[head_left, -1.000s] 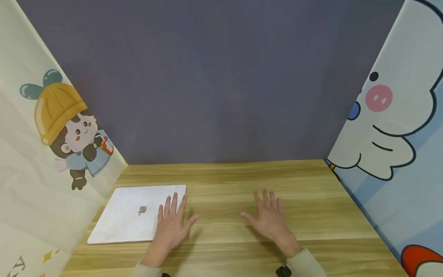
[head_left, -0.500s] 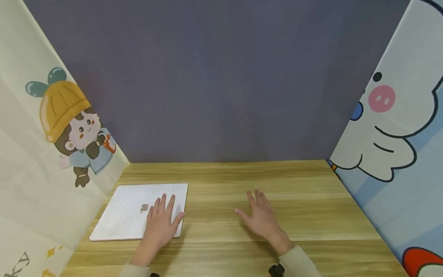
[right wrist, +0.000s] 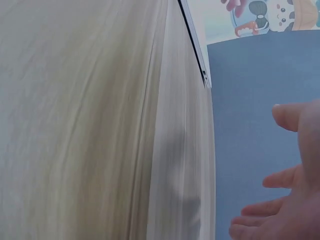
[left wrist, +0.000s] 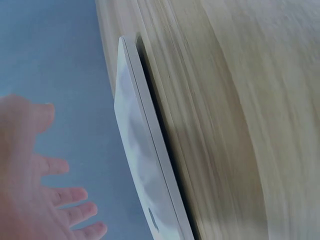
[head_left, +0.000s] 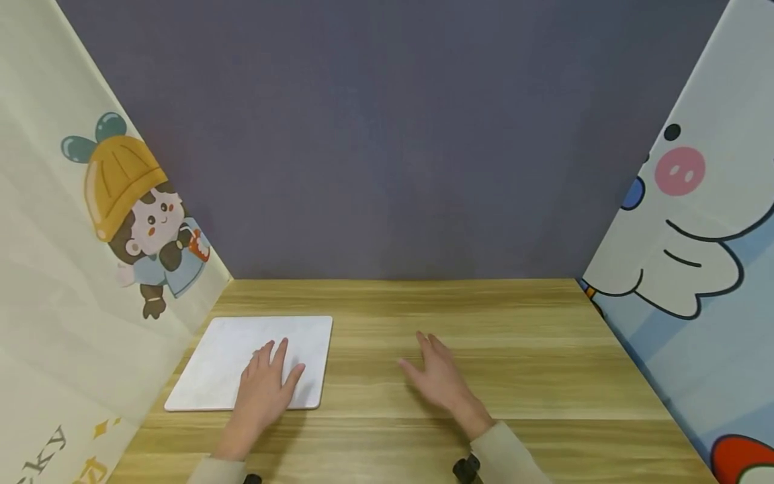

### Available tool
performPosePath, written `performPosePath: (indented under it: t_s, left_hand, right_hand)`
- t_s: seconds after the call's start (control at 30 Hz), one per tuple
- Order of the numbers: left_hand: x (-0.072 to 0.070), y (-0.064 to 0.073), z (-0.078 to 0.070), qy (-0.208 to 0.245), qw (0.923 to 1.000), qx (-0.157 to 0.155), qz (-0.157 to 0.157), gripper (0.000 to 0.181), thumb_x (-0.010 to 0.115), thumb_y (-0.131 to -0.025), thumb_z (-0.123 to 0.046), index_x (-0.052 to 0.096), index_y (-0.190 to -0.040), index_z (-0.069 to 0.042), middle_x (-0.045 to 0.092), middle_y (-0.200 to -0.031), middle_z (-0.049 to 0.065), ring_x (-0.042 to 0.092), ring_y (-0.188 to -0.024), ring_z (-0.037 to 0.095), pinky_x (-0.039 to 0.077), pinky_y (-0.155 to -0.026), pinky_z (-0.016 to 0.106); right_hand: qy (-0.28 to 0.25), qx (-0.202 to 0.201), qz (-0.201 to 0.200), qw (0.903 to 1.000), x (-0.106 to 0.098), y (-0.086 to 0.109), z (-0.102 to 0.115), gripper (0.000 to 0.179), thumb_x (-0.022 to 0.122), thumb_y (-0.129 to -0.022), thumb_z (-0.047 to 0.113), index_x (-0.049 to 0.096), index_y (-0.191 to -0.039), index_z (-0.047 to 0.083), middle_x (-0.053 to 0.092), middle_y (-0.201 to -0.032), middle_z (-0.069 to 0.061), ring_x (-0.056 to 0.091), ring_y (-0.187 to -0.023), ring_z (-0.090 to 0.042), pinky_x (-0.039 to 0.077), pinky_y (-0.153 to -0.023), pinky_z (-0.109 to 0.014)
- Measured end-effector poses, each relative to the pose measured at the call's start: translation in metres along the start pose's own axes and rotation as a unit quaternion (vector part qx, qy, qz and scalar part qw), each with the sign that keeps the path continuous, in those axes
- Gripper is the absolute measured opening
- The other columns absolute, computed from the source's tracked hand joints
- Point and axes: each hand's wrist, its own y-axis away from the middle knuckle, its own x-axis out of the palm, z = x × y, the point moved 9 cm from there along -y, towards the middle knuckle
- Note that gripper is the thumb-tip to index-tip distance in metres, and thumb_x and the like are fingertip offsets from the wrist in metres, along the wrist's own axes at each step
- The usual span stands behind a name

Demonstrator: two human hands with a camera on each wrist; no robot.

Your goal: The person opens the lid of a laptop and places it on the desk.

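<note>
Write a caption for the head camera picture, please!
Left hand rests flat on a closed white laptop while the right hand hovers open over the wooden desk.

surface: wooden desk (head_left: 520,363), light grain | on it: closed white laptop (head_left: 226,356), flat at left | position: near the left wall panel

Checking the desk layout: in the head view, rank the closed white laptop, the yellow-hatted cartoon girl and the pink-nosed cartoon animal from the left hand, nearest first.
1. Closed white laptop, under the left hand.
2. Yellow-hatted cartoon girl, left panel.
3. Pink-nosed cartoon animal, far right panel.
</note>
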Motion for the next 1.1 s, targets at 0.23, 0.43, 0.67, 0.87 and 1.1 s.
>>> performPosePath:
  t_s: [0.23, 0.43, 0.67, 0.87, 1.1]
  left_hand:
    - [-0.006, 0.001, 0.015, -0.006, 0.9998, -0.020, 0.000, 0.068, 0.050, -0.105, -0.043, 0.039, -0.150, 0.007, 0.039, -0.146, 0.037, 0.037, -0.134, 0.056, 0.037, -0.101, 0.072]
    - [-0.011, 0.001, 0.027, -0.002, 0.9994, -0.035, 0.003, 0.067, 0.049, -0.106, -0.042, 0.038, -0.150, 0.008, 0.039, -0.146, 0.037, 0.037, -0.134, 0.056, 0.036, -0.101, 0.072]
    - [-0.017, 0.004, 0.042, 0.016, 0.9981, -0.059, 0.006, 0.067, 0.047, -0.107, -0.042, 0.036, -0.152, 0.006, 0.037, -0.146, 0.036, 0.035, -0.133, 0.057, 0.036, -0.100, 0.073]
    - [-0.020, 0.005, 0.053, 0.026, 0.9970, -0.072, 0.009, 0.067, 0.046, -0.107, -0.042, 0.033, -0.152, 0.006, 0.035, -0.146, 0.037, 0.034, -0.132, 0.060, 0.035, -0.099, 0.074]
    - [-0.031, 0.003, 0.059, 0.038, 0.9962, -0.079, -0.002, 0.066, 0.044, -0.108, -0.042, 0.037, -0.148, 0.010, 0.038, -0.143, 0.038, 0.035, -0.130, 0.061, 0.035, -0.097, 0.075]
  right_hand:
    - [-0.017, -0.004, 0.005, 0.9998, 0.013, -0.003, 0.013, 0.079, 0.059, -0.099, 0.053, 0.037, -0.156, 0.002, 0.036, -0.156, -0.031, 0.035, -0.142, -0.049, 0.032, -0.113, -0.064]
    - [-0.033, -0.011, 0.004, 0.9994, 0.021, -0.007, 0.023, 0.077, 0.061, -0.099, 0.051, 0.038, -0.154, 0.002, 0.040, -0.154, -0.029, 0.040, -0.140, -0.047, 0.033, -0.114, -0.061]
    - [-0.059, -0.015, 0.018, 0.9980, 0.035, -0.009, 0.036, 0.077, 0.060, -0.099, 0.051, 0.039, -0.154, 0.000, 0.043, -0.153, -0.026, 0.041, -0.140, -0.044, 0.034, -0.114, -0.060]
    - [-0.078, -0.015, 0.031, 0.9964, 0.047, -0.011, 0.049, 0.079, 0.058, -0.099, 0.055, 0.039, -0.154, 0.002, 0.043, -0.154, -0.023, 0.041, -0.141, -0.043, 0.034, -0.114, -0.059]
    - [-0.091, -0.016, 0.029, 0.9953, 0.054, -0.014, 0.062, 0.074, 0.060, -0.099, 0.049, 0.040, -0.153, 0.002, 0.043, -0.153, -0.023, 0.040, -0.141, -0.043, 0.034, -0.114, -0.059]
